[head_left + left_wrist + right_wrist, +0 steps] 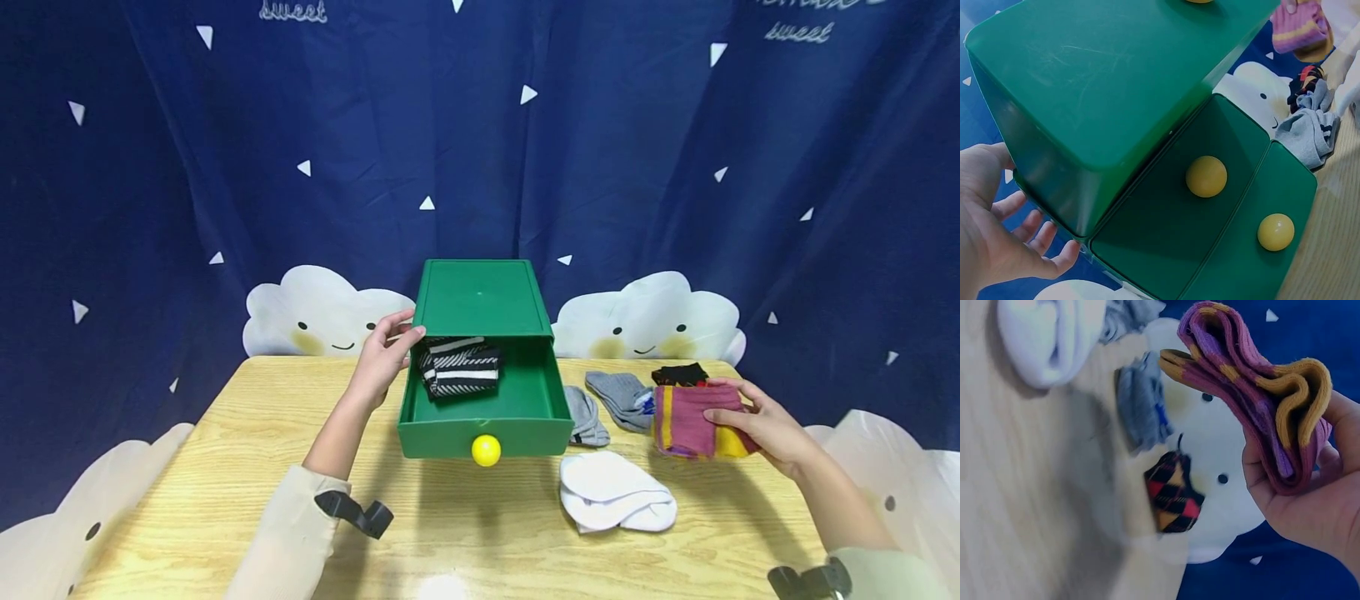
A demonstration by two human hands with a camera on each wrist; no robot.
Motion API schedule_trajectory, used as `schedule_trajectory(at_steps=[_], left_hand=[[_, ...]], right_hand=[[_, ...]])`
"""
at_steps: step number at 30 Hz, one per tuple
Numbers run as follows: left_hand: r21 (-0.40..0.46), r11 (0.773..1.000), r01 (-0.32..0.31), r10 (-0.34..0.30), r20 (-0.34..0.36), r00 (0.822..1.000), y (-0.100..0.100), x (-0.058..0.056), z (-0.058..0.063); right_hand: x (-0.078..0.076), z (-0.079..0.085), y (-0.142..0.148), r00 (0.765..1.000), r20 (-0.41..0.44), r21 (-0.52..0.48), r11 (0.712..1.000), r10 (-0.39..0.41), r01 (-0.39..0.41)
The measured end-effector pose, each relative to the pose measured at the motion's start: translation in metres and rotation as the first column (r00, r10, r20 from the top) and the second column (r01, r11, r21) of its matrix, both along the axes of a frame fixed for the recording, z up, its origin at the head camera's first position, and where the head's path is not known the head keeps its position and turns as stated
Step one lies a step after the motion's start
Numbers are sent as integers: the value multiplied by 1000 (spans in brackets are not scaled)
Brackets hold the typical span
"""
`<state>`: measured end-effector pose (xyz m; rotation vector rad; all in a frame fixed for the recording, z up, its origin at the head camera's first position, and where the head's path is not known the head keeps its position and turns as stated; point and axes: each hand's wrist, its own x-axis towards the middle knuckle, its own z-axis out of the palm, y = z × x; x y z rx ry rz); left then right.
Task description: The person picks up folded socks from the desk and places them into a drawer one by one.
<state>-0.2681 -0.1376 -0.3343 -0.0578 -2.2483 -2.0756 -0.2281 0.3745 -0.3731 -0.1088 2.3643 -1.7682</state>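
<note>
A green drawer cabinet (pixel 480 296) stands at the middle of the table with its top drawer (pixel 442 440) pulled out. Black-and-white striped socks (pixel 461 371) lie folded in the drawer's left part. My left hand (pixel 381 360) rests at the cabinet's left side, near the front edge; in the left wrist view its fingers (pixel 1043 237) are spread and loosely bent. At the right, my right hand (pixel 772 429) holds a folded pair of maroon and yellow socks (pixel 688 417) above the table. The right wrist view shows these socks between thumb and fingers, with purple inside the folds.
White socks (pixel 615 496) lie right of the drawer on the wooden table (pixel 187 500). Behind them are grey socks (pixel 588 418) and another grey pair (pixel 621 398). Black patterned socks (pixel 1174 494) lie beyond. Two lower drawers with yellow knobs (pixel 1206 176) are shut.
</note>
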Motion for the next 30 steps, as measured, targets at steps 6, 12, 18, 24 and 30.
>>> schedule_trajectory(at_steps=[6, 12, 18, 24, 30], left_hand=[[6, 1000, 0, 0, 3, 1000, 0, 0, -2], [13, 1000, 3, -3, 5, 1000, 0, 1, -2], [8, 1000, 1, -1, 7, 1000, 0, 0, -2], [7, 1000, 3, -3, 6, 1000, 0, 0, -2], [5, 1000, 1, -1, 3, 1000, 1, 0, -1]], right_hand=[[2, 21, -19, 997, -62, -45, 998, 48, -51], [4, 41, -40, 994, -92, -82, 994, 66, -73], [6, 56, -55, 993, -91, -136, 987, 75, -87], [7, 69, -68, 984, -132, -244, 959, 117, -146], [9, 85, -84, 977, -153, -293, 937, 149, -189]])
